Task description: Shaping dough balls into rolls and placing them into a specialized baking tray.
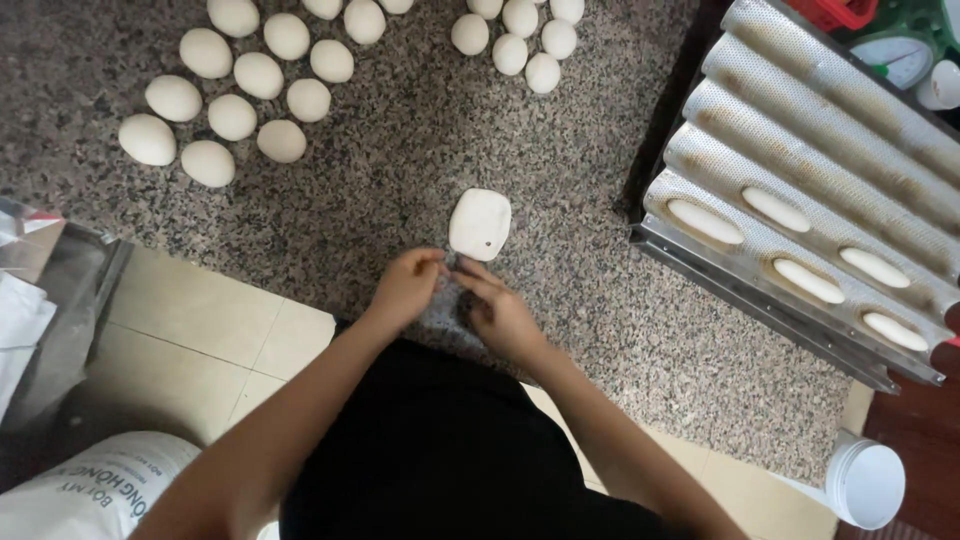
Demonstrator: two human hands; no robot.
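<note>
Granite counter [400, 180], speckled grey, fills most of the view, with pale floor tiles [200, 330] below its edge and a printed flour sack [90, 495] at the lower left. To the right sits a perforated, channelled baking tray [800, 150], five shaped loaves [810, 281] resting in its nearer channels. Two groups of round dough balls [232, 117] lie well apart on the far side of the counter, the bigger group at the left, the smaller one [520, 35] at top centre. A white plastic tub [865, 483] stands at the lower right. Near the counter's front edge lies a flattened, roughly square dough piece [480, 224], just beyond the person's fingers. The left hand [405, 288] is loosely curled, its fingertips pinched at the near edge of the piece; the right hand [500, 310] has its fingers extended toward the same edge, touching or almost touching it, gripping nothing firmly as far as can be told. The step looks like the start of shaping: the near edge being lifted to fold or roll. That move would call for both hands to take the edge evenly and roll it away without tearing the soft sheet.
</note>
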